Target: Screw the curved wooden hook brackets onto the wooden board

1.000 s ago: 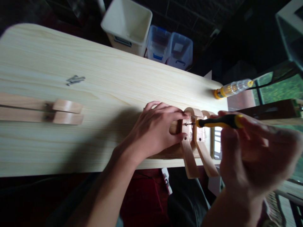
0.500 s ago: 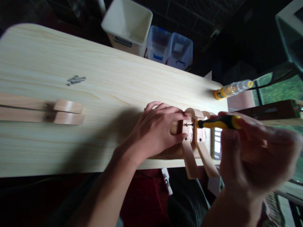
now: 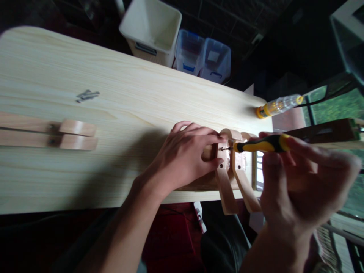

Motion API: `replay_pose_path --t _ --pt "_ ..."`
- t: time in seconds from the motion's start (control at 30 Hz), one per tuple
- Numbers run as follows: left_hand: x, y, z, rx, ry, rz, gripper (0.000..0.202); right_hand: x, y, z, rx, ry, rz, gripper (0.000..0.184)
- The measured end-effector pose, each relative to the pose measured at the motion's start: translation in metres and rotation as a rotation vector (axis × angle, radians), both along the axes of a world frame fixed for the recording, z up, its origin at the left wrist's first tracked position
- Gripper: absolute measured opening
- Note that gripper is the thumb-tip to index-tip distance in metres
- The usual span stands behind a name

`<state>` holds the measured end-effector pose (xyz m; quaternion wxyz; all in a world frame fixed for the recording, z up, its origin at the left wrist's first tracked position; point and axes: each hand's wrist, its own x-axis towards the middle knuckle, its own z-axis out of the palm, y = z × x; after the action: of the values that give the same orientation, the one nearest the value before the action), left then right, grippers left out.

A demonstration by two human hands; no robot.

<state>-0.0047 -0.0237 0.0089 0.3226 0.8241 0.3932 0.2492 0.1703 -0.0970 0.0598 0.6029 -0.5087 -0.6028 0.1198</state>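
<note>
My right hand (image 3: pixel 304 182) grips the handle of a yellow-and-black screwdriver (image 3: pixel 263 145). Its shaft points left, the tip at a screw in the nearer of two curved wooden strips (image 3: pixel 226 193). The second curved strip (image 3: pixel 247 191) lies just right of it; each shows a dark hole. Both rest across a wooden piece (image 3: pixel 196 185) near the table's front edge. My left hand (image 3: pixel 184 155) is clamped over that wooden piece, thumb and forefinger pressing beside the screwdriver tip; its other fingertips curl over the far side.
Several loose screws (image 3: pixel 88 95) lie on the pale table (image 3: pixel 127 87). Two more curved wooden pieces (image 3: pixel 78 135) are at left. A clear-and-yellow bottle-shaped container (image 3: pixel 280 106) stands at the far right corner. Behind the table are a white bin (image 3: pixel 150 28) and clear boxes (image 3: pixel 216 57).
The whole view has shifted slightly, so things appear a little further left. My right hand is turned slightly on the screwdriver handle; the tip stays at the same strip.
</note>
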Motion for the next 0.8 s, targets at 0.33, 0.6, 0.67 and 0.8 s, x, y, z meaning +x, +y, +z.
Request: replay_pose_path --t 0.33,0.6,0.67,0.8 --pt "0.0007 0.0011 0.0014 -0.003 0.022 -0.010 0.037 -0.0003 -0.0015 0.0007 0.028 0.005 0.044 0.056" --pt "0.0008 0.0005 0.0001 -0.003 0.004 -0.006 0.037 0.0002 -0.0006 0.0044 -0.010 0.014 0.024 0.053" --pt "0.0003 0.0005 -0.0001 0.006 0.005 -0.005 0.038 -0.0004 -0.0001 0.0035 -0.008 0.024 0.028 0.050" --pt "-0.0005 0.0003 0.0001 0.012 0.008 -0.010 0.037 -0.0012 0.0017 0.0006 0.038 0.021 0.042 0.040"
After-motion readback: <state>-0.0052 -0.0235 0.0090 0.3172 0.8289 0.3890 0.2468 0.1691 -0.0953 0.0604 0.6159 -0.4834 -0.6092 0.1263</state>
